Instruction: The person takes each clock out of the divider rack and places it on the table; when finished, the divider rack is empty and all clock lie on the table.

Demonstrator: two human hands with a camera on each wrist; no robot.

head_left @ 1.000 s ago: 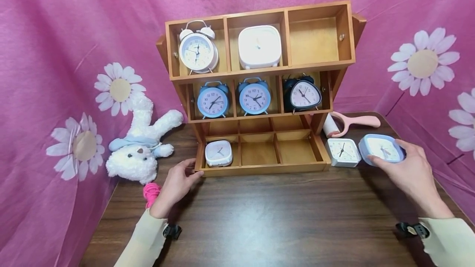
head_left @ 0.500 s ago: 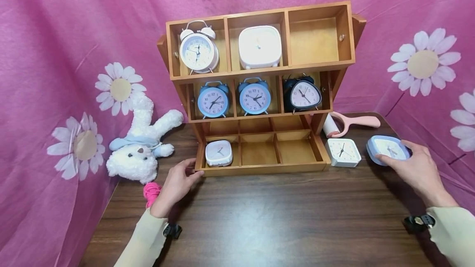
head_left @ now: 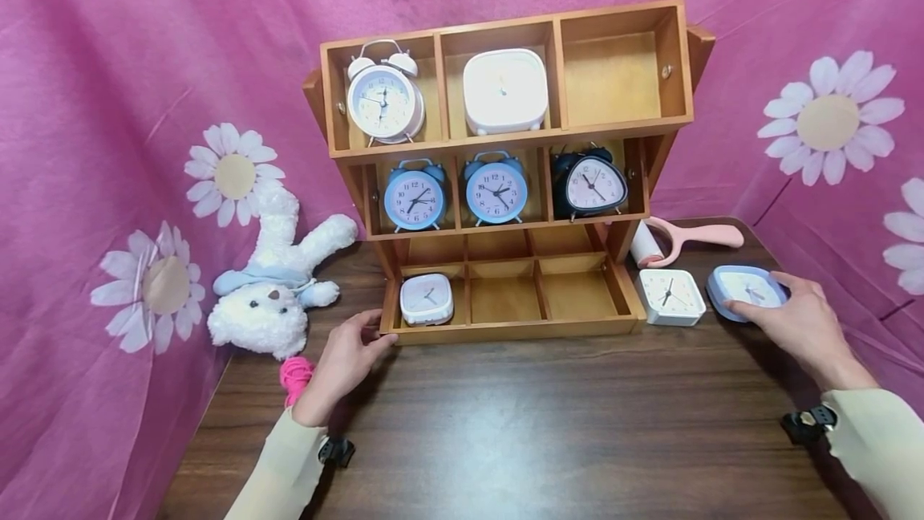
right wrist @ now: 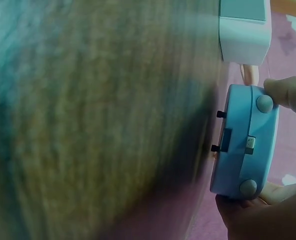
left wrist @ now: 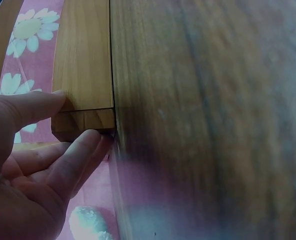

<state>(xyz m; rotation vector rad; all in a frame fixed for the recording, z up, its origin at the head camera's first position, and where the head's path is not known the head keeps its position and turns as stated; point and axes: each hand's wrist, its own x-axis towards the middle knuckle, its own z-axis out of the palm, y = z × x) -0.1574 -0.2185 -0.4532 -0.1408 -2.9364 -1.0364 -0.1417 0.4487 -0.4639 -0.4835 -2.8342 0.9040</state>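
In the head view my right hand (head_left: pixel 812 327) grips a rounded blue alarm clock (head_left: pixel 747 293) by its sides, dial facing up. The right wrist view shows the blue clock (right wrist: pixel 245 142) from its knobbed side, thumb at one end and fingers at the other. A square white clock (head_left: pixel 670 296) lies just to its left. My left hand (head_left: pixel 350 355) holds the front left corner of the tiered wooden shelf (head_left: pixel 520 331). In the left wrist view the thumb lies on one side of the shelf's corner (left wrist: pixel 85 70) and the fingertips on its end.
Twin-bell and other clocks, among them a black one (head_left: pixel 592 185), stand in the upper tiers. One white clock (head_left: pixel 426 299) sits in the bottom left compartment. A pink lint roller (head_left: pixel 696 235) lies behind the square clock. A white plush bear (head_left: pixel 267 303) and pink yarn (head_left: pixel 296 375) lie left.
My right hand shifted the blue clock to the right, away from the square white clock, then slightly back left. The left hand has stayed at the shelf's corner.
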